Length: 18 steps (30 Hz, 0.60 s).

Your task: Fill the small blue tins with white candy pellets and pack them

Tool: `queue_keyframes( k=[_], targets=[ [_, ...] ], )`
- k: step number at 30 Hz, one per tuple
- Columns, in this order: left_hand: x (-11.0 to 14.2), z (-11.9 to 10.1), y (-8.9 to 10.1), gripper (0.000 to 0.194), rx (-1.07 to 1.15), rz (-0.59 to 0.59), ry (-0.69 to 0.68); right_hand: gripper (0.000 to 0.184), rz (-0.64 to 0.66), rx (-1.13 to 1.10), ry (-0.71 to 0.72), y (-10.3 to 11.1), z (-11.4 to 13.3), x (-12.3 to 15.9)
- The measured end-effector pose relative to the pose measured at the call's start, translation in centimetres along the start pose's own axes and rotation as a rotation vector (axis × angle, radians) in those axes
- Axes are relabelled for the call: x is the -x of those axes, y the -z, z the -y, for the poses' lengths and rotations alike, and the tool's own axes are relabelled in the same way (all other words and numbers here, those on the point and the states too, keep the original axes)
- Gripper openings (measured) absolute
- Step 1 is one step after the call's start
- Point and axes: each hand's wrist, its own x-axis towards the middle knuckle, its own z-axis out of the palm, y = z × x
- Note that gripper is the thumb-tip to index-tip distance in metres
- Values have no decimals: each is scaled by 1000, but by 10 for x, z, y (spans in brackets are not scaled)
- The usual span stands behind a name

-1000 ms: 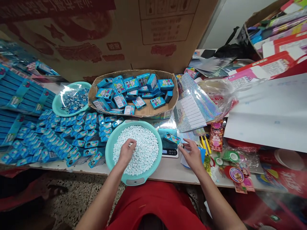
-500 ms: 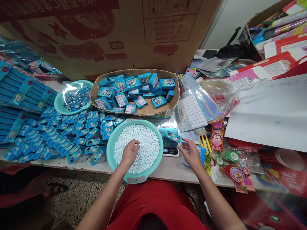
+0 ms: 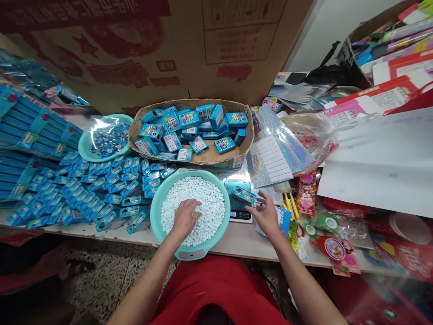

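A round mint-green basin [image 3: 156,212] holds small white candies [image 3: 209,214]. My left hand [image 3: 185,219] rests over the candies with its fingers apart, and nothing shows in its grasp. To the right of the basin, a small blue candy box [image 3: 244,195] lies on a digital kitchen scale [image 3: 241,217] with a lit display. Just right of that box is my right hand [image 3: 267,214], open, thumb and fingers spread. Whether its fingertips touch the box, I cannot tell.
Several blue boxes lie in a cut-down carton [image 3: 249,135] behind the basin. Rows of blue boxes [image 3: 81,198] cover the left side, beside a second basin [image 3: 84,146] of small shiny discs. Holographic sheets [image 3: 282,140], tape rolls [image 3: 331,221] and packaging crowd the right.
My left hand has shifted slightly right over the candies, its fingers spreading from a closer pinch. The right hand has opened wider beside the box on the scale.
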Motion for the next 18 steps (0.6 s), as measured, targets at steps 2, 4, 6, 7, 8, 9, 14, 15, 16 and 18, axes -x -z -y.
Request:
queue_keyframes(
  k=[2,4,6,7,8,9,14,15,16,18],
  targets=[
    [0,1,-4,24,23,-38,-15,63,-1,-35,-11,-9,1,-8],
    [-1,-2,-5,22,147,-84,-6,50,15,-57,-1,-14,8,-14],
    [-2,-11,-4,22,347,-106,46,41,20,-38,58,-13,23,-15],
    [-3,-18,-2,24,477,-108,94,38,14,-11,113,-10,35,-14],
    [-4,-27,0,29,631,-105,154,35,8,19,182,-7,48,-11],
    [-5,-38,3,35,807,-105,214,32,9,53,265,-3,63,-7],
    [-20,-88,10,53,1635,-131,431,27,124,212,551,-6,112,11],
    [-23,-92,9,49,1723,-133,474,26,164,247,570,-12,114,12],
    [-26,-95,8,44,1785,-137,524,25,196,277,578,-18,113,12],
    [-29,-94,4,34,1868,-158,618,24,229,311,574,-27,109,11]
  ],
)
